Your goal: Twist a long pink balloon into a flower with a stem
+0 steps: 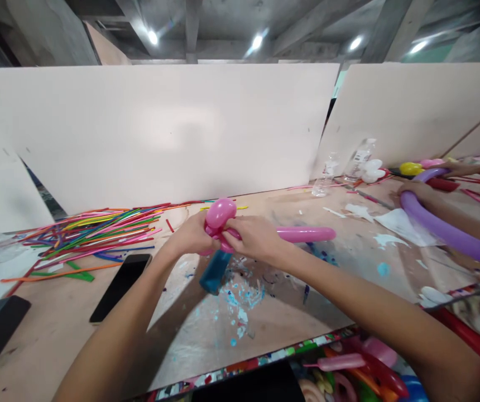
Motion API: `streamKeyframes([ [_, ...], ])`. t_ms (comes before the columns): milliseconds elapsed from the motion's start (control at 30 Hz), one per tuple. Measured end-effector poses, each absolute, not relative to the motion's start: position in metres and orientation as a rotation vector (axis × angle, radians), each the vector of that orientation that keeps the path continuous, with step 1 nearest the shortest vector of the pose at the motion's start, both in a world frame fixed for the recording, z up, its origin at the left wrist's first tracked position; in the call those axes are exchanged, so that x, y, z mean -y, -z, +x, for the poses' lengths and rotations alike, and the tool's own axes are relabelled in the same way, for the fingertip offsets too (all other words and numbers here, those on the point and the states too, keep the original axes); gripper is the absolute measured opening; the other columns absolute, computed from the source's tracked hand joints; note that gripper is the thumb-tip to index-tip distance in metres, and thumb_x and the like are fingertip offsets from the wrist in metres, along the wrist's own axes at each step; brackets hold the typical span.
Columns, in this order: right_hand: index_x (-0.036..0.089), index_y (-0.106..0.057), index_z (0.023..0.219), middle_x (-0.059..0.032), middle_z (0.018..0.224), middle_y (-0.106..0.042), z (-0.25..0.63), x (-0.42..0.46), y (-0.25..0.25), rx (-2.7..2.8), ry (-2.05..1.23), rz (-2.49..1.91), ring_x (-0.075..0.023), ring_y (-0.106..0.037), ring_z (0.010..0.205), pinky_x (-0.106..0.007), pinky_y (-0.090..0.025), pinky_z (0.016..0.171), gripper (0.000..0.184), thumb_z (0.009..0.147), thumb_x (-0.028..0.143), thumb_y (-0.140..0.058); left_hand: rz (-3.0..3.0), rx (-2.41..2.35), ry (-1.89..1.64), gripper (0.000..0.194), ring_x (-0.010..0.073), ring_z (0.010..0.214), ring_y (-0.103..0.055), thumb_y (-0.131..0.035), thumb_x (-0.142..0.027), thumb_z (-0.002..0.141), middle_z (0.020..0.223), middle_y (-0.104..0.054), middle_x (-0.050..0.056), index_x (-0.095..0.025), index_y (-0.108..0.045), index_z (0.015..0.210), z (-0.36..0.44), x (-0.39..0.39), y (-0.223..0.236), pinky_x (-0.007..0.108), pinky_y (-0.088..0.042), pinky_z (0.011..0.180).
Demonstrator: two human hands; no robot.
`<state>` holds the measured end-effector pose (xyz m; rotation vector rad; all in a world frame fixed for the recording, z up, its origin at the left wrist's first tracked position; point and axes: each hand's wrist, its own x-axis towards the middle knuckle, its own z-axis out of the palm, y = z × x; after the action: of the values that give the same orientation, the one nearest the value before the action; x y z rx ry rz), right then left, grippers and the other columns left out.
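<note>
Twisting, apparently: pink balloon (pixel 222 212), over the table (pixel 56 312), between its near and far edges.
Left hand (pixel 192 234): clamped round it.
Right hand (pixel 252 237): fingertips pinching it.
Balloon joint: next calls for steady pressure.

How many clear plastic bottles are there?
2. One clear plastic bottle is near the gap between the large white boards; the second bottle is just right of it, beside the white balloon cluster. More may be hidden.

Solid pink balloon (pixel 306 234)
</note>
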<state>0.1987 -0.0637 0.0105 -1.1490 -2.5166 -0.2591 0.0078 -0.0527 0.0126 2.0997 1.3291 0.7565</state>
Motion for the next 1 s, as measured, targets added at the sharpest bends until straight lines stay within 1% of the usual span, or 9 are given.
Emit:
streamKeyframes([
  [100, 0.02, -0.06, 0.097, -0.0063, 0.087, -0.069, 0.199, 0.062, -0.006, 2.573, 0.345, -1.122, -0.0204, -0.063, 0.075, -0.03, -0.034, 0.061, 0.031, 0.095, 0.041, -0.037, 2.022, -1.263, -0.58, 0.037, 0.0152, 0.069, -0.056, -0.064, -0.018, 0.056, 0.081, -0.064, 0.0, -0.016, -0.064, 0.093, -0.004, 0.048, -0.012, 0.025, -0.045, 0.062],
  [167, 0.019, -0.058, 0.098, -0.0075, 0.088, -0.069, 0.199, 0.061, -0.004, 2.584, 0.382, -1.124, -0.0221, -0.063, 0.077, -0.031, -0.035, 0.063, 0.032, 0.095, 0.043, -0.037, 1.999, -1.245, -0.555, 0.039, 0.0149, 0.07, -0.057, -0.064, -0.017, 0.056, 0.083, -0.064, 0.0, -0.016, -0.064, 0.095, -0.01, 0.044, -0.009, 0.025, -0.045, 0.063],
  [267, 0.015, -0.054, 0.106, -0.0114, 0.095, -0.069, 0.199, 0.058, 0.0, 2.542, 0.383, -1.173, -0.0254, -0.063, 0.084, -0.033, -0.039, 0.067, 0.037, 0.094, 0.047, -0.04, 1.983, -1.235, -0.569, 0.043, 0.0164, 0.074, -0.059, -0.066, -0.019, 0.057, 0.088, -0.066, 0.001, -0.016, -0.064, 0.1, -0.013, 0.039, -0.002, 0.027, -0.047, 0.068],
  [367, 0.01, -0.048, 0.119, -0.0152, 0.102, -0.067, 0.198, 0.057, 0.003, 2.494, 0.361, -1.236, -0.0283, -0.063, 0.091, -0.036, -0.041, 0.072, 0.045, 0.093, 0.046, -0.041, 1.948, -1.219, -0.606, 0.042, 0.0169, 0.075, -0.059, -0.065, -0.019, 0.058, 0.088, -0.067, 0.002, -0.016, -0.065, 0.099, -0.014, 0.035, 0.007, 0.028, -0.048, 0.069],
  [500, 0.01, -0.04, 0.129, -0.015, 0.103, -0.068, 0.194, 0.059, 0.001, 2.463, 0.357, -1.311, -0.0298, -0.064, 0.09, -0.037, -0.042, 0.073, 0.051, 0.092, 0.044, -0.043, 1.913, -1.104, -0.689, 0.04, 0.015, 0.072, -0.058, -0.062, -0.015, 0.057, 0.084, -0.065, 0.0, -0.016, -0.063, 0.097, -0.01, 0.035, 0.014, 0.026, -0.048, 0.065],
  [667, 0.013, -0.042, 0.124, -0.0146, 0.1, -0.069, 0.188, 0.059, -0.007, 2.393, 0.373, -1.382, -0.0306, -0.064, 0.088, -0.036, -0.041, 0.069, 0.049, 0.089, 0.047, -0.047, 1.924, -1.039, -0.835, 0.045, 0.0136, 0.071, -0.055, -0.063, -0.013, 0.057, 0.085, -0.062, 0.001, -0.016, -0.059, 0.102, -0.005, 0.039, 0.015, 0.023, -0.047, 0.061],
  [833, 0.015, -0.045, 0.12, -0.0135, 0.097, -0.069, 0.185, 0.058, -0.01, 2.403, 0.37, -1.379, -0.0304, -0.065, 0.086, -0.035, -0.04, 0.068, 0.046, 0.088, 0.046, -0.05, 1.902, -1.045, -0.827, 0.041, 0.0111, 0.062, -0.052, -0.062, -0.013, 0.059, 0.076, -0.058, -0.002, -0.016, -0.057, 0.1, -0.005, 0.045, 0.016, 0.02, -0.042, 0.051],
  [933, 0.015, -0.045, 0.119, -0.0133, 0.097, -0.069, 0.184, 0.057, -0.01, 2.411, 0.372, -1.351, -0.029, -0.064, 0.088, -0.034, -0.04, 0.069, 0.043, 0.088, 0.044, -0.05, 1.916, -1.088, -0.852, 0.039, 0.0104, 0.061, -0.051, -0.062, -0.013, 0.059, 0.073, -0.057, -0.002, -0.016, -0.057, 0.097, -0.007, 0.044, 0.015, 0.02, -0.041, 0.051],
  [1000, 0.016, -0.047, 0.116, -0.0119, 0.097, -0.069, 0.183, 0.056, -0.01, 2.409, 0.398, -1.314, -0.0278, -0.064, 0.088, -0.034, -0.039, 0.07, 0.038, 0.088, 0.041, -0.05, 1.952, -1.124, -0.915, 0.041, 0.0106, 0.063, -0.051, -0.063, -0.012, 0.058, 0.075, -0.058, -0.002, -0.016, -0.058, 0.098, -0.007, 0.042, 0.013, 0.02, -0.042, 0.053],
])
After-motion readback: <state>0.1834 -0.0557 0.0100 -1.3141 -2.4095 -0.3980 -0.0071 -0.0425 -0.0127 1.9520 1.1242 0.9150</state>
